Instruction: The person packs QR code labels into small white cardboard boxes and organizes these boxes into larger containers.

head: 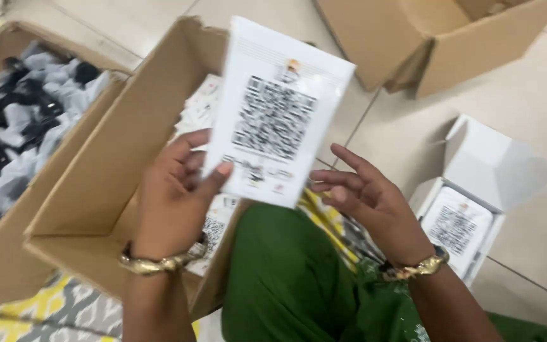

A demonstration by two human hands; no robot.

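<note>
My left hand point(175, 193) holds up a white printed card point(276, 114) with a square black code pattern, thumb pressed on its lower left edge. My right hand point(368, 196) hovers just right of the card's lower corner, fingers spread and empty. Under the card is an open cardboard box point(106, 183) holding more white leaflets point(201, 107). At the right, a small white box point(479, 190) stands open with a similar card lying inside it.
A cardboard box of black items in clear bags point(23, 117) sits at the far left. Another open cardboard box point(438, 38) lies at the top right on the tiled floor. Green cloth point(286, 278) covers my lap.
</note>
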